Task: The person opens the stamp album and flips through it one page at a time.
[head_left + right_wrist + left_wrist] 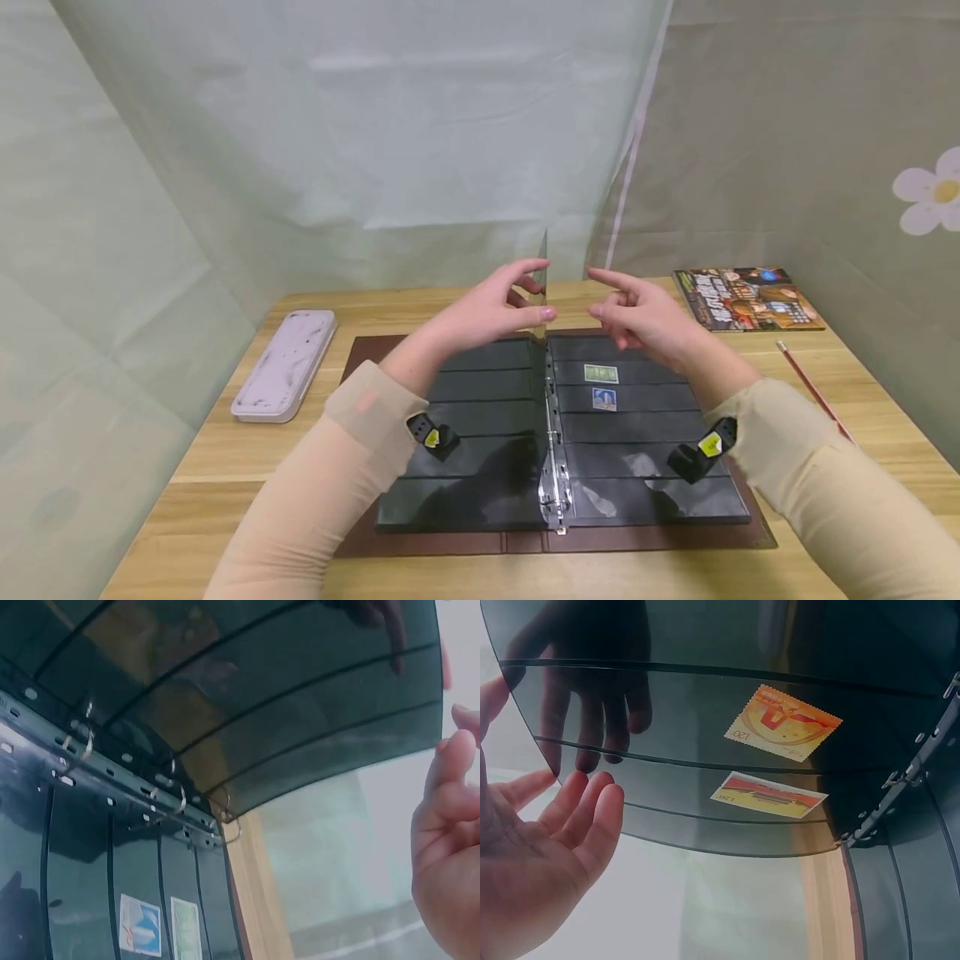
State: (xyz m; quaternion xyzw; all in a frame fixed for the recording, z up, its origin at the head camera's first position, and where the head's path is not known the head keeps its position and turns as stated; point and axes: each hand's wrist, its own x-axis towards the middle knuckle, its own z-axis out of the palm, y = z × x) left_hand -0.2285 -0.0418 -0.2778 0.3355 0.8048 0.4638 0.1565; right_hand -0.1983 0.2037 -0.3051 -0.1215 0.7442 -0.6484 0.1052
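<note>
A ring-bound stamp album with black pocket pages (480,417) lies spread on the table. One black page (682,712) stands upright from the rings, edge-on in the head view. Its left face carries an orange stamp (784,724) and a red-and-yellow stamp (769,796). My left hand (491,308) touches this page's outer edge with spread fingers, thumb below the index finger. Across a gap to the right, my right hand (645,317) hovers, index finger extended, the others loosely bent, holding nothing. Below it, a green stamp (601,374) and a blue stamp (604,400) sit in the right-hand page.
A pale pencil case (285,367) lies left of the album. At the back right is a colourful printed booklet (750,298), with a red pencil (813,389) nearer me. Fabric curtains (450,125) hang behind the wooden table (217,450).
</note>
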